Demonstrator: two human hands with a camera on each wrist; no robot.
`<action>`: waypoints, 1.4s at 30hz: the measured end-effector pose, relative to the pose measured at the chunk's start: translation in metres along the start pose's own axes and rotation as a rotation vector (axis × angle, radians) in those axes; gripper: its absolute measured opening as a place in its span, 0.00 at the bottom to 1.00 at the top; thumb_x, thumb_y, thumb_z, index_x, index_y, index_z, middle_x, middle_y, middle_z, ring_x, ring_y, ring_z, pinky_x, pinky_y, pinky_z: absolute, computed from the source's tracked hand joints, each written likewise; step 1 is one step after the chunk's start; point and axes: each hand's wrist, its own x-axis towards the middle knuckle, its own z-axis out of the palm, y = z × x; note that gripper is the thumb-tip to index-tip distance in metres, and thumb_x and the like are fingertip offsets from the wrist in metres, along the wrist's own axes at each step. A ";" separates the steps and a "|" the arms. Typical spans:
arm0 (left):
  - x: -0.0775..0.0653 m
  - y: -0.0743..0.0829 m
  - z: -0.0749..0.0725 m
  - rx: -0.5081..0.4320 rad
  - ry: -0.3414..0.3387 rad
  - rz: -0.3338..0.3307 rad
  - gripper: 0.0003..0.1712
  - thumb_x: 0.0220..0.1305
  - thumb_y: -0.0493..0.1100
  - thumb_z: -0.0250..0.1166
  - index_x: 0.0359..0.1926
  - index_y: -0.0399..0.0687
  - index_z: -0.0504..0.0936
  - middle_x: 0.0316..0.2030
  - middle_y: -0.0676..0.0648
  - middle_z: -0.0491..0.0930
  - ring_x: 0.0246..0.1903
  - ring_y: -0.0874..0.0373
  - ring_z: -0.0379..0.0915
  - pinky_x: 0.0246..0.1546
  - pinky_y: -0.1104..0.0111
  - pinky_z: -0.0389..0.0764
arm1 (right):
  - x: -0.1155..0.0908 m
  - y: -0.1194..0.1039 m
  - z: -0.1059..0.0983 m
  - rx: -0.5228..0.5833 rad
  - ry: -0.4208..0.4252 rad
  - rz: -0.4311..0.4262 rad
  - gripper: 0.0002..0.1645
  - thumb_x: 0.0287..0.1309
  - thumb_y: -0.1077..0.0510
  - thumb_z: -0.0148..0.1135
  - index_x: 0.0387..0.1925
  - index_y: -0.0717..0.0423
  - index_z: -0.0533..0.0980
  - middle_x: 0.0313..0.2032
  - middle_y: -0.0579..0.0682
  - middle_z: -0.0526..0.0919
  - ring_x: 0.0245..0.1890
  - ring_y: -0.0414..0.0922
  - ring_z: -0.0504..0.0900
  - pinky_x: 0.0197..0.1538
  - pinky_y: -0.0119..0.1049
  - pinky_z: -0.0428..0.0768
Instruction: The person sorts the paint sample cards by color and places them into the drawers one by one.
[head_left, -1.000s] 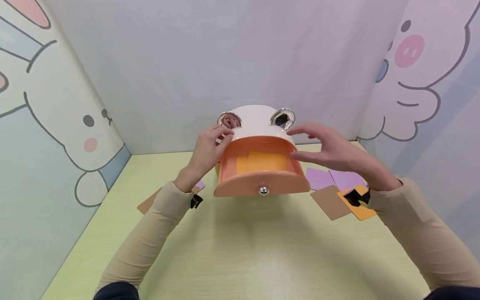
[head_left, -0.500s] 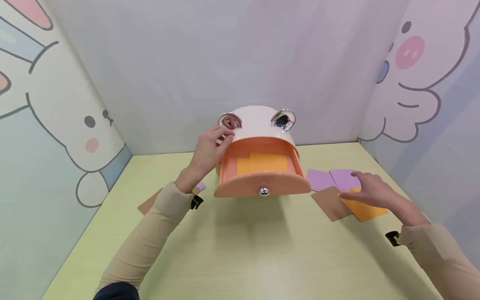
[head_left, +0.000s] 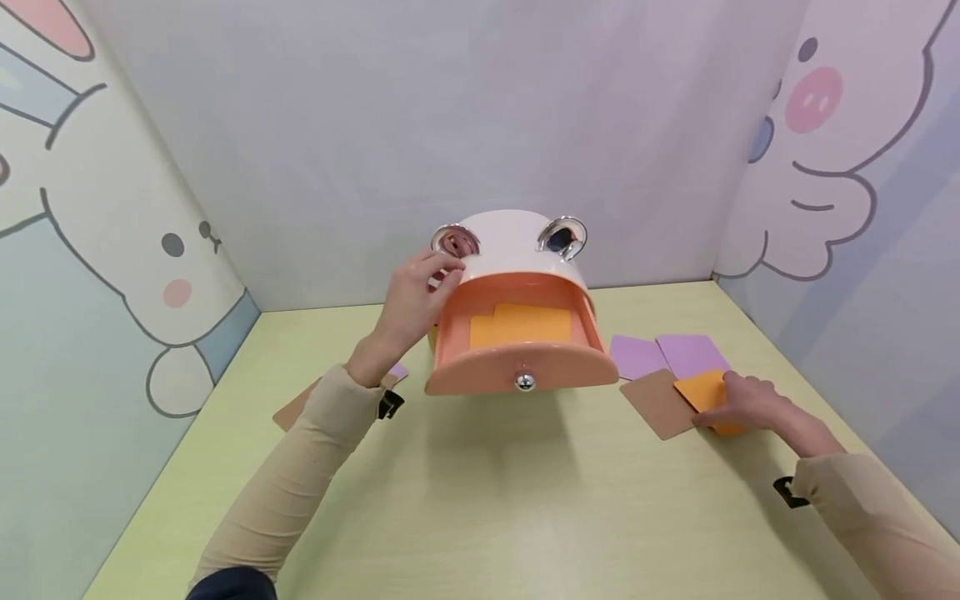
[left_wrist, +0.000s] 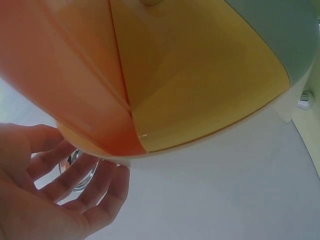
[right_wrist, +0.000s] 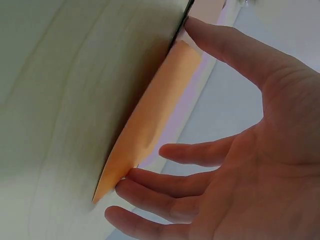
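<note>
Shifted since earlier: right hand (head_left: pixel 753 404), from glossy white-and-orange drawer box (head_left: pixel 510 242) to thin orange rectangular card (head_left: pixel 697 387) at box's right; fingers spread wide, touching it. Left hand (head_left: pixel 408 304): curled, gripping box's upper left. Advisable: thumb beneath card's edge, light pinch.

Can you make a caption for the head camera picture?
Left hand on the box with its drawer open, right hand touching an orange card.
</note>
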 end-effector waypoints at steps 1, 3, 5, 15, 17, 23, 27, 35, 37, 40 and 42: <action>0.000 0.000 0.000 -0.001 0.001 0.000 0.10 0.67 0.39 0.60 0.43 0.39 0.83 0.41 0.41 0.81 0.40 0.50 0.78 0.39 0.60 0.84 | 0.000 0.001 0.000 0.000 0.001 0.005 0.48 0.42 0.38 0.71 0.43 0.77 0.64 0.28 0.59 0.72 0.29 0.54 0.70 0.29 0.38 0.65; 0.000 0.001 0.000 -0.004 0.001 0.001 0.10 0.67 0.39 0.60 0.43 0.39 0.83 0.40 0.41 0.81 0.40 0.50 0.78 0.39 0.60 0.84 | 0.001 0.002 0.000 -0.003 0.010 0.013 0.48 0.42 0.38 0.71 0.43 0.77 0.64 0.28 0.60 0.72 0.29 0.55 0.70 0.29 0.41 0.67; 0.000 0.001 0.000 -0.006 0.002 0.001 0.09 0.67 0.39 0.60 0.43 0.39 0.83 0.40 0.41 0.81 0.40 0.50 0.78 0.39 0.60 0.84 | 0.002 0.003 0.000 -0.006 0.020 0.019 0.48 0.42 0.38 0.71 0.43 0.77 0.64 0.28 0.61 0.72 0.29 0.56 0.70 0.29 0.43 0.68; -0.001 0.002 0.000 0.003 -0.004 -0.009 0.10 0.68 0.39 0.59 0.43 0.38 0.83 0.41 0.40 0.81 0.40 0.49 0.78 0.41 0.59 0.84 | 0.002 0.005 0.001 0.007 0.027 0.045 0.45 0.42 0.35 0.71 0.39 0.72 0.66 0.26 0.57 0.72 0.28 0.54 0.71 0.28 0.42 0.67; -0.001 0.002 0.000 0.002 -0.005 -0.009 0.10 0.68 0.38 0.59 0.43 0.38 0.83 0.41 0.40 0.80 0.40 0.49 0.78 0.41 0.59 0.84 | 0.002 0.004 0.000 0.003 0.025 0.046 0.44 0.42 0.35 0.71 0.39 0.72 0.66 0.26 0.57 0.72 0.27 0.53 0.71 0.27 0.42 0.68; 0.000 0.001 0.001 0.003 -0.007 -0.007 0.10 0.68 0.39 0.59 0.43 0.38 0.83 0.41 0.40 0.80 0.40 0.49 0.78 0.41 0.60 0.84 | 0.002 0.000 -0.008 0.018 0.062 0.018 0.45 0.41 0.37 0.71 0.41 0.73 0.66 0.28 0.57 0.73 0.27 0.51 0.71 0.26 0.39 0.67; -0.001 0.001 0.000 -0.001 -0.010 -0.006 0.10 0.68 0.39 0.59 0.44 0.38 0.83 0.41 0.40 0.80 0.39 0.49 0.78 0.41 0.60 0.84 | 0.004 -0.004 -0.019 0.034 0.111 -0.050 0.52 0.42 0.38 0.72 0.49 0.80 0.65 0.34 0.66 0.76 0.30 0.53 0.74 0.29 0.39 0.72; -0.001 -0.001 -0.001 -0.006 -0.014 -0.001 0.10 0.68 0.40 0.60 0.44 0.39 0.83 0.42 0.41 0.80 0.40 0.49 0.78 0.41 0.59 0.84 | -0.001 -0.028 -0.051 0.101 0.183 -0.180 0.57 0.45 0.41 0.74 0.61 0.79 0.60 0.48 0.73 0.75 0.42 0.59 0.75 0.42 0.50 0.78; -0.001 -0.002 -0.001 -0.007 -0.009 0.001 0.10 0.68 0.40 0.60 0.44 0.39 0.83 0.41 0.41 0.81 0.40 0.49 0.78 0.41 0.59 0.84 | -0.003 -0.037 -0.059 0.109 0.198 -0.210 0.56 0.46 0.42 0.74 0.62 0.77 0.60 0.49 0.71 0.75 0.44 0.59 0.75 0.42 0.48 0.79; 0.000 -0.003 -0.001 -0.013 -0.002 0.003 0.10 0.67 0.40 0.61 0.43 0.39 0.84 0.41 0.41 0.81 0.40 0.49 0.78 0.41 0.59 0.84 | -0.005 -0.049 -0.071 0.120 0.211 -0.244 0.55 0.46 0.43 0.74 0.63 0.74 0.60 0.50 0.69 0.75 0.47 0.60 0.74 0.44 0.50 0.78; 0.000 -0.003 0.000 -0.018 -0.002 0.004 0.10 0.67 0.40 0.61 0.43 0.39 0.84 0.41 0.41 0.81 0.40 0.50 0.78 0.41 0.59 0.84 | -0.006 -0.056 -0.079 0.131 0.212 -0.263 0.55 0.46 0.44 0.74 0.64 0.73 0.60 0.53 0.69 0.73 0.50 0.62 0.72 0.48 0.55 0.78</action>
